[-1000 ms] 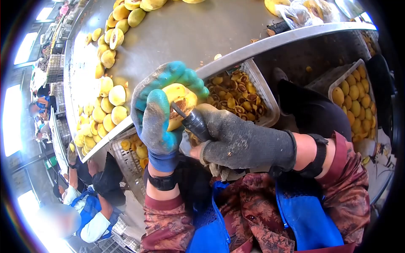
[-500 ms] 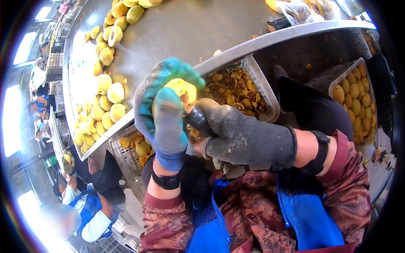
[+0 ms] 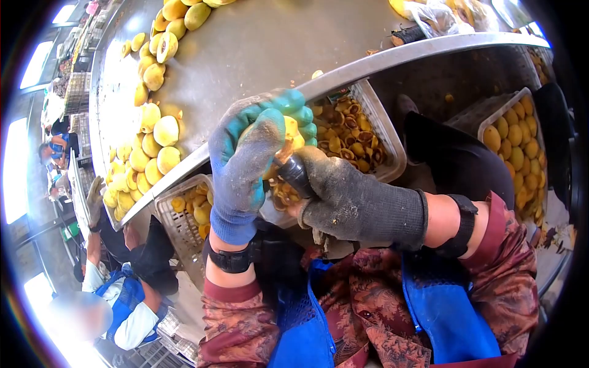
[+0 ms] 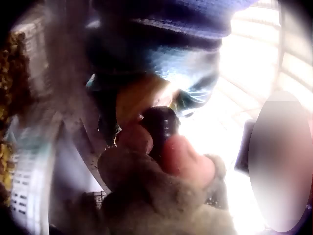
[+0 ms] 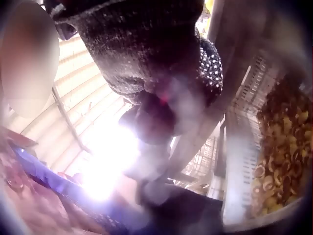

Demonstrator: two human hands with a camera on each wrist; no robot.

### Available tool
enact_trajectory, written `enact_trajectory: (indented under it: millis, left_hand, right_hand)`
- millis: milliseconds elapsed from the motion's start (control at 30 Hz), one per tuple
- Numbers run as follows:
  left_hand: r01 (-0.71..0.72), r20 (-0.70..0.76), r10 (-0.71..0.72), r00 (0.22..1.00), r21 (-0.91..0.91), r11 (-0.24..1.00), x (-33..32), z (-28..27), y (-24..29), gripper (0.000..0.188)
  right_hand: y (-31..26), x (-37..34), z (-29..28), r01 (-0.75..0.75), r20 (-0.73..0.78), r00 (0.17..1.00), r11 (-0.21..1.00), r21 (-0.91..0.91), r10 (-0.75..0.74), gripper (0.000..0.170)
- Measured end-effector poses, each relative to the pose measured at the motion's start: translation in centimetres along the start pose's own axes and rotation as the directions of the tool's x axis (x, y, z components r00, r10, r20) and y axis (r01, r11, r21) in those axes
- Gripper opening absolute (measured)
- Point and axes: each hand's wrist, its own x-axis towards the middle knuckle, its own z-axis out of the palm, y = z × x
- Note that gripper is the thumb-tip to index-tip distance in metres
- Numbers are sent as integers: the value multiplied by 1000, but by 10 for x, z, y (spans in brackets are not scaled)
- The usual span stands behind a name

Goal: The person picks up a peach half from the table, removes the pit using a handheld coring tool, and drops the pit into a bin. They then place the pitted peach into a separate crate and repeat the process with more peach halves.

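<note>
In the head view my left hand (image 3: pixel 248 153), in a grey-and-teal glove, cups a yellow peach (image 3: pixel 293 129) with the thumb across its near side. My right hand (image 3: pixel 362 199) wears a dark grey glove and grips the black handle (image 3: pixel 296 175) of a pitting tool. That tool's tip meets the brownish cut face of the fruit, and its working end is mostly hidden. From the left wrist view, bare thumb and finger tips (image 4: pixel 188 159) pinch the handle close under the peach. The right wrist view is hazed by glare, with the dark glove overhead.
Peaches (image 3: pixel 144 159) line the left side of a metal table (image 3: pixel 276 55). Below its edge stand a crate (image 3: pixel 392 144) of cut pieces and another crate (image 3: pixel 178 224) of fruit. A crate of peaches (image 3: pixel 514 138) is at right. Another person (image 3: pixel 132 300) sits at left.
My left hand has turned and shifted slightly right, so its thumb and fingers now cover more of the peach. The tool has gone from across the cut face to deeper against it.
</note>
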Motion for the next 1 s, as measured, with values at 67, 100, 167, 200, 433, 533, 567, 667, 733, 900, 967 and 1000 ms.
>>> enact_trajectory:
  millis: [67, 100, 167, 200, 433, 533, 567, 667, 733, 900, 967, 1000]
  left_hand:
    - [62, 15, -63, 998, 18, 998, 1, 1, 4, 42]
    - [94, 21, -95, 995, 27, 995, 1, 0, 6, 41]
    - [132, 95, -130, 987, -14, 991, 1, -4, 10, 32]
    - [150, 132, -144, 981, -35, 988, 2, -6, 11, 28]
    - [192, 177, -181, 967, -50, 980, 5, -7, 4, 44]
    - [185, 179, -178, 968, -22, 983, 1, -7, 5, 45]
    - [177, 177, -171, 969, -16, 984, 0, -7, 4, 45]
    - [174, 128, -165, 978, -62, 983, -2, -7, -2, 46]
    - [173, 95, -163, 982, -103, 980, -4, -6, 0, 41]
    - [191, 143, -168, 975, -164, 968, -5, -7, 4, 29]
    - [145, 186, -108, 977, -202, 969, -5, -10, 1, 30]
    - [123, 207, -77, 975, -221, 967, -5, -11, -1, 31]
  right_hand:
    - [1, -1, -2, -75, 87, 994, 977, 200, 59, 44]
    - [2, -1, -4, -128, 151, 985, 944, 303, 85, 45]
    - [2, -2, -5, -161, 194, 976, 918, 363, 94, 44]
    - [0, -3, -6, -137, 173, 981, 936, 325, 83, 43]
    - [-1, -10, -13, -316, 367, 922, 789, 526, 124, 27]
    - [-8, -11, -10, -316, 310, 932, 843, 435, 189, 24]
    - [-10, -12, -10, -326, 303, 930, 850, 414, 210, 24]
    - [-11, -12, -10, -342, 304, 925, 849, 403, 229, 24]
    - [-3, -9, -9, -336, 340, 922, 818, 468, 184, 25]
    - [-10, -10, -10, -322, 346, 923, 833, 450, 171, 22]
    - [-11, -11, -10, -334, 343, 920, 842, 425, 192, 24]
    - [-11, -12, -11, -346, 351, 915, 837, 423, 200, 23]
